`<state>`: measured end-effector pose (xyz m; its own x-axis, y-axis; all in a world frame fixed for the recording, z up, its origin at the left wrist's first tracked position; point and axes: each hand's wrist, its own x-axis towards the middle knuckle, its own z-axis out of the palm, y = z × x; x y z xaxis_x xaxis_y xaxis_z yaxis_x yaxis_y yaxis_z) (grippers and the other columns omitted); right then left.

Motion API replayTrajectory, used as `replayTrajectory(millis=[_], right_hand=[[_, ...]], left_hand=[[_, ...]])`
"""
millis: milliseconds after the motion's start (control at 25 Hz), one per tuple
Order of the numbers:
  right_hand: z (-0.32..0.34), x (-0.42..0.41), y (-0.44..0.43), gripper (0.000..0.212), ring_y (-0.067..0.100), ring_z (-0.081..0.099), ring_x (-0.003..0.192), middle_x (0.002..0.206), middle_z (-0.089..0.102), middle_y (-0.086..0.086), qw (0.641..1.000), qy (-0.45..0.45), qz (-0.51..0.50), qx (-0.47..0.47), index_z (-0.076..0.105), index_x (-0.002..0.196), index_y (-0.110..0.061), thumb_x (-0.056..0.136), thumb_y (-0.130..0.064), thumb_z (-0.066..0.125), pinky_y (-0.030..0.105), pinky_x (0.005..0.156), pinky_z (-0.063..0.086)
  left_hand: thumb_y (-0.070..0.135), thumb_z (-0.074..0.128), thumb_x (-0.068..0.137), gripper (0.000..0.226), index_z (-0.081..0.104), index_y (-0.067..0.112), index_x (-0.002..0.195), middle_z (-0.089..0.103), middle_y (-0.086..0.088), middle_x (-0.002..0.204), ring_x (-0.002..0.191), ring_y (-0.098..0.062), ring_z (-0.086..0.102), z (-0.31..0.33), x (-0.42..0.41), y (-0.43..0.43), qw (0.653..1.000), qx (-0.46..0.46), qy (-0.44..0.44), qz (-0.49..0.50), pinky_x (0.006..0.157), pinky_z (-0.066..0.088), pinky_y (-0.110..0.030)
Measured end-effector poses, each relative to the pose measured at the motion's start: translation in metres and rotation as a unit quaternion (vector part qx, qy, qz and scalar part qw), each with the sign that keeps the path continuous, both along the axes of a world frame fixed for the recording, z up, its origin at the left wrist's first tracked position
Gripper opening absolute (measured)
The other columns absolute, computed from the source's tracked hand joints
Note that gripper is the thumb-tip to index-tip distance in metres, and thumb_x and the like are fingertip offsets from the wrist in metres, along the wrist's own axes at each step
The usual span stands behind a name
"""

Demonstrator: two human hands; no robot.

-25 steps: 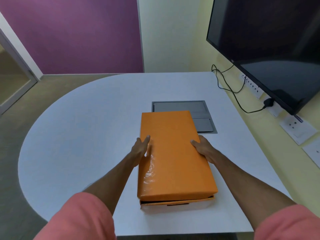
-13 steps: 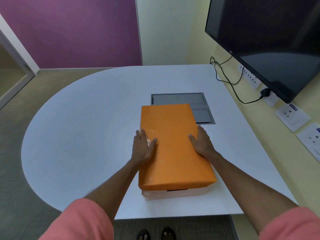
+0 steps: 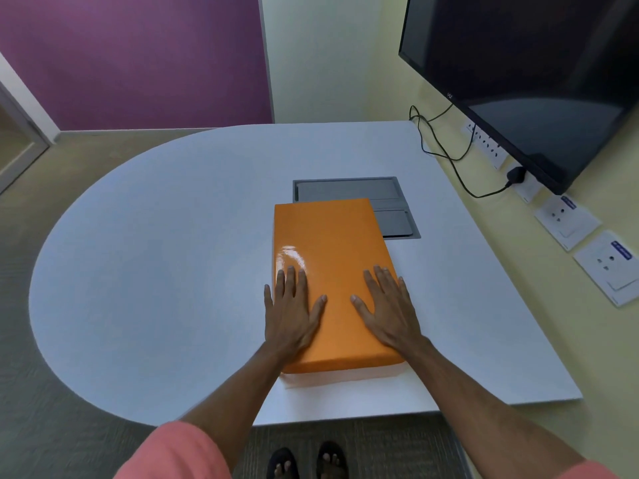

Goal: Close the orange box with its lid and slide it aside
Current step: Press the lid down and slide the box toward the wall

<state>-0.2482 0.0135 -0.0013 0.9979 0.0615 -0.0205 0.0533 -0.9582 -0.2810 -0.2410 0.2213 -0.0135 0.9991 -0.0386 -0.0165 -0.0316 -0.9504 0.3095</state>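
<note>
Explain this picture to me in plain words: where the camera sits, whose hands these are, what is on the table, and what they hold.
There is no machine here. The camera is worn on a person's head and looks forward and down at their own bare arms. The left hand and right hand lie flat, fingers spread, on the lid of an orange box. They press on it and grip nothing. The box sits on a white table, partly covering a grey hatch set into the tabletop. A dark screen hangs on the wall to the right.

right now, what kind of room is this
Probably an office meeting room: a wall-mounted screen, a rounded white table with a built-in grey cable hatch, and wall sockets.
</note>
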Motion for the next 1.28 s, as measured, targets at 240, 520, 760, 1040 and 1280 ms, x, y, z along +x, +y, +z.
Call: replayTrajectory(millis=[240, 520, 760, 1040, 1280], right_hand=[[-0.012, -0.002, 0.002, 0.075, 0.020, 0.010, 0.152, 0.164, 0.016, 0.005, 1.000, -0.020, -0.004, -0.011, 0.018, 0.154, -0.021, 0.093, -0.063, 0.028, 0.042, 0.124, 0.004], [-0.005, -0.001, 0.005, 0.074, 0.022, 0.014, 0.151, 0.162, 0.021, 0.007, 0.999, -0.021, -0.007, -0.045, 0.024, 0.153, -0.020, 0.092, -0.062, 0.029, 0.050, 0.121, -0.006], [0.013, 0.045, 0.022, 0.077, 0.022, 0.010, 0.152, 0.163, 0.017, 0.009, 0.999, -0.027, 0.013, -0.038, 0.023, 0.152, -0.016, 0.091, -0.063, 0.029, 0.052, 0.122, -0.005], [0.033, 0.132, 0.035, 0.081, 0.027, -0.003, 0.152, 0.165, 0.001, 0.012, 0.998, 0.055, -0.006, -0.030, 0.006, 0.155, -0.016, 0.093, -0.063, 0.029, 0.051, 0.121, -0.002], [0.029, 0.156, 0.038, 0.073, 0.029, 0.006, 0.152, 0.164, 0.007, 0.012, 0.995, 0.095, 0.000, -0.030, 0.014, 0.154, -0.018, 0.096, -0.057, 0.030, 0.053, 0.121, 0.012]], left_hand=[[0.072, 0.012, 0.087, 0.084, 0.001, 0.023, 0.154, -0.004, -0.002, 0.164, 0.151, -0.023, -0.006, -0.010, 0.000, 0.000, 1.000, 0.002, -0.004, 0.000, 0.115, -0.010, -0.047], [0.072, 0.012, 0.086, 0.084, 0.012, 0.022, 0.153, 0.010, -0.004, 0.163, 0.150, -0.026, 0.007, -0.002, 0.000, -0.001, 0.999, 0.035, -0.015, -0.002, 0.113, -0.013, -0.055], [0.074, 0.021, 0.084, 0.086, 0.027, 0.017, 0.148, 0.013, -0.011, 0.162, 0.149, -0.028, 0.009, 0.016, 0.052, 0.013, 0.998, 0.036, -0.039, -0.033, 0.116, -0.004, -0.057], [0.074, 0.027, 0.085, 0.094, 0.001, 0.016, 0.154, -0.012, -0.008, 0.163, 0.150, -0.027, -0.012, 0.027, 0.125, 0.014, 0.995, 0.035, 0.061, -0.063, 0.117, -0.008, -0.052], [0.074, 0.025, 0.086, 0.091, 0.001, 0.020, 0.155, -0.009, -0.006, 0.163, 0.150, -0.025, -0.007, 0.022, 0.138, 0.008, 0.992, -0.002, 0.103, -0.066, 0.119, 0.002, -0.053]])
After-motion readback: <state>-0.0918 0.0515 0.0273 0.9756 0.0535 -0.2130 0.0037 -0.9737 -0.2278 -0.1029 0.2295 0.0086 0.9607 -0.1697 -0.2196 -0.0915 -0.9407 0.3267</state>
